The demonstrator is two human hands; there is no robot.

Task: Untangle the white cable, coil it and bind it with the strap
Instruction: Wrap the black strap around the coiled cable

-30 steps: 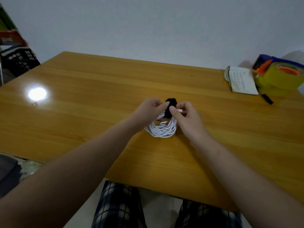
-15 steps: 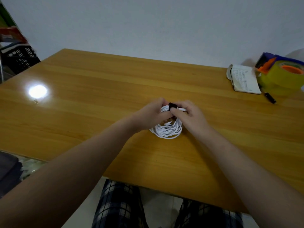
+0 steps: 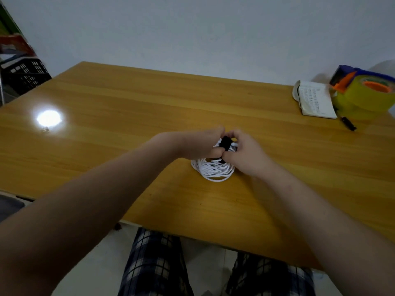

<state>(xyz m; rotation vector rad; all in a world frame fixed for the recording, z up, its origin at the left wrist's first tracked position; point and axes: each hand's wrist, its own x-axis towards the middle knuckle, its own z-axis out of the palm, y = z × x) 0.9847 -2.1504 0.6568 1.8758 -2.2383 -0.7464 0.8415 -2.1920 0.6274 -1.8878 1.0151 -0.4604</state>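
The white cable (image 3: 214, 170) lies coiled in a small ring on the wooden table (image 3: 128, 116), near its middle. A black strap (image 3: 225, 142) wraps over the far side of the coil. My left hand (image 3: 197, 144) and my right hand (image 3: 245, 153) meet over that far side, thumbs and fingertips pinched on the strap and the cable under it. The near half of the coil shows below the hands; the far half is mostly hidden by the fingers.
At the back right lie an open notebook (image 3: 313, 100), a black pen (image 3: 348, 126) and a yellow tape dispenser (image 3: 363, 90). A black crate (image 3: 23, 73) stands beyond the table's left corner. A bright lamp reflection (image 3: 48, 118) marks the table's left part. My knees show below the near edge.
The strap stood up above the coil a second ago; now it lies lower, wrapped tighter over the coil. Both hands have closed in over it.
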